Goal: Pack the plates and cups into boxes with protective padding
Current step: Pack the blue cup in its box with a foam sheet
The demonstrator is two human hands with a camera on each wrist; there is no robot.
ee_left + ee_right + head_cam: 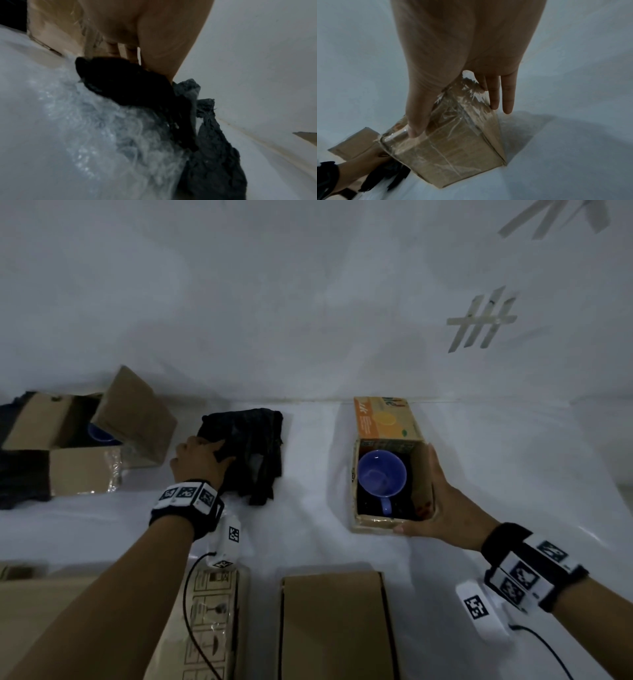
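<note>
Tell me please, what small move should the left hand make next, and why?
Probably lift the black cloth and carry it to the small box. The left hand already grips the cloth's edge, the blue cup sits uncovered inside on dark padding, and the right hand steadies the box with straight fingers against its side.

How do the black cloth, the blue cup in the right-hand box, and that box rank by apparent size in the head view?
1. box, flap included
2. black cloth, close behind it, so that order is unsure
3. blue cup, clearly smallest
</note>
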